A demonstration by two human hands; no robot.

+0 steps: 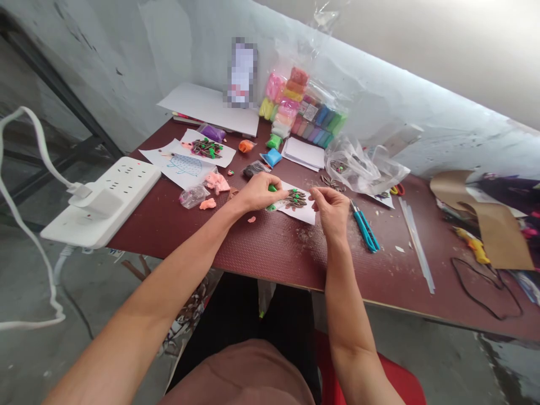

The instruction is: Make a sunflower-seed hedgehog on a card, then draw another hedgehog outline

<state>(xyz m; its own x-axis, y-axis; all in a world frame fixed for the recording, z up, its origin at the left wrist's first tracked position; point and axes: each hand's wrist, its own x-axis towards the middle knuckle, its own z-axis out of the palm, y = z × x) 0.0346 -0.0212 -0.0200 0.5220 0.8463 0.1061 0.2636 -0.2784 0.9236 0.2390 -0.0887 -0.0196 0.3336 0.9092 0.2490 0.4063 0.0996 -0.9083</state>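
Note:
My left hand (261, 192) is closed around a small plastic bag of green clay (271, 207) at the middle of the table. Just right of its fingertips, a cluster of dark seed-like pieces with green bits (296, 198) lies on a white paper card (309, 215). On the card's right side my right hand (331, 207) has its thumb and index finger pinched together; whatever is between them is too small to make out. Teal-handled pliers (366, 228) rest on the table beside that hand.
Bags of coloured clay (295, 107) lean at the wall. Left are a decorated card (228, 154), a drawing (185, 177), pink clay (217, 183) and a white power strip (105, 202). Right are a plastic bag (358, 169), clear sticks (415, 244) and a yellow glue gun (475, 246).

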